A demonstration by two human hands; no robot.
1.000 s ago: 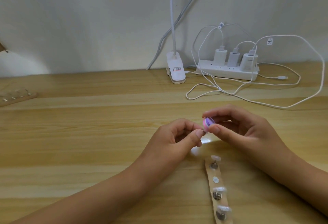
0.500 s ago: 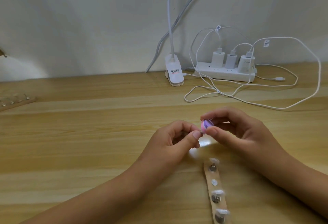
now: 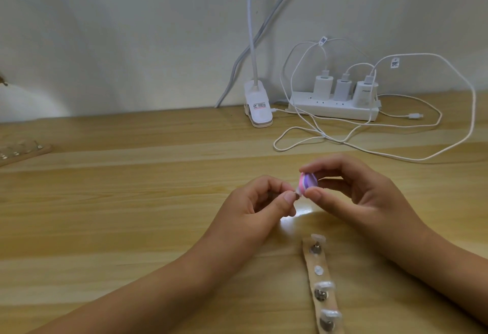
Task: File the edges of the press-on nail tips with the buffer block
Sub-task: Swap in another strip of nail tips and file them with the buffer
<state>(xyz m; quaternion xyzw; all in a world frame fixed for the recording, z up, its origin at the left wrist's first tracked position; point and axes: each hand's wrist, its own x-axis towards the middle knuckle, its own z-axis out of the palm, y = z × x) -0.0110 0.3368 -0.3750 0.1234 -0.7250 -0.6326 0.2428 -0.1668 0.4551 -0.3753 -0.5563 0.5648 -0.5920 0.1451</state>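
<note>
Buffer block [image 3: 386, 183], pinched in right hand [image 3: 364, 196], has rolled, more purple showing. Left hand [image 3: 258, 206] pinches nail tip [image 3: 377, 192] against it, beyond holder strip [image 3: 309, 259]. Likely mid-stroke.

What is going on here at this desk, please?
A person is filing press-on nails. The right hand pinches a small pink and purple buffer block and holds it against a nail tip, which the left hand pinches and mostly hides. Both hands are raised above the wooden desk. Below them lies a wooden strip with three more tips on metal studs and one spot with no tip.
</note>
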